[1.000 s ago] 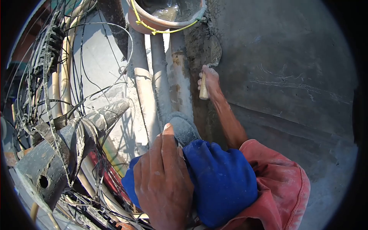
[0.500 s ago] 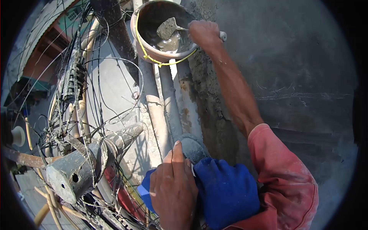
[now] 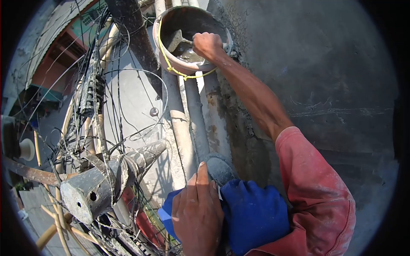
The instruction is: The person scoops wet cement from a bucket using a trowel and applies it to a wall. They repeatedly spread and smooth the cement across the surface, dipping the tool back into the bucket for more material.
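My right hand (image 3: 208,45) is closed round the handle of a trowel, inside the rim of a bucket (image 3: 188,71) with a yellow cord. The mortar-smeared trowel blade (image 3: 174,41) is tilted against the inner left side, above wet grey mortar (image 3: 188,55). My left hand (image 3: 198,209) is low in the view, back upward, with its fingers stretched forward and the index finger reaching furthest. Blue cloth (image 3: 256,213) lies beside it, and a round grey, dusty object (image 3: 219,167) is just ahead of its fingertips. The underside of this hand is hidden.
Several mortar-stained pipes (image 3: 181,132) run below the bucket. A smooth grey cement wall (image 3: 320,77) rises on the right. Tangled cables (image 3: 92,94) and a battered grey metal post (image 3: 85,194) crowd the left, near a dark pole (image 3: 132,36).
My right hand has moved left and slightly down, deeper into the bucket, shifting the trowel blade left and down. The whole scene has shifted slightly down. My left hand keeps its pose.
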Tool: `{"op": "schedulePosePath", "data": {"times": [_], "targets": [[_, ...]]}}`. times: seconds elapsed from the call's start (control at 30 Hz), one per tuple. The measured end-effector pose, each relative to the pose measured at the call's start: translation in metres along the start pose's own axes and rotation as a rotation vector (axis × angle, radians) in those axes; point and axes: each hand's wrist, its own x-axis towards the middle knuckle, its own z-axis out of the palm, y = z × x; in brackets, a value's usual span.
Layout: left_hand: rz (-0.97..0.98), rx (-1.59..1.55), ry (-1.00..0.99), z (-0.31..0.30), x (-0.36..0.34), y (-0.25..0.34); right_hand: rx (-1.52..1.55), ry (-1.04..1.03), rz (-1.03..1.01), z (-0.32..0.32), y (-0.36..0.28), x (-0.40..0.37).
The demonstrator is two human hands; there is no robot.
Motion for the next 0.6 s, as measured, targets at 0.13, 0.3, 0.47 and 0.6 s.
{"op": "schedulePosePath", "data": {"times": [0.13,0.3,0.47,0.6], "targets": [[-0.005,-0.047,0.02,0.001,0.001,-0.007,0.072,-0.053,0.044,-0.011,0.008,-0.008],[-0.054,0.005,0.005,-0.013,0.004,0.016,0.185,-0.08,0.141,-0.022,0.028,-0.022],[-0.07,0.013,0.0,-0.003,-0.001,-0.001,0.264,-0.024,0.197,-0.032,0.042,-0.048],[0.026,-0.138,0.029,0.001,0.001,-0.012,0.625,0.175,0.333,-0.042,0.033,-0.083]]}}
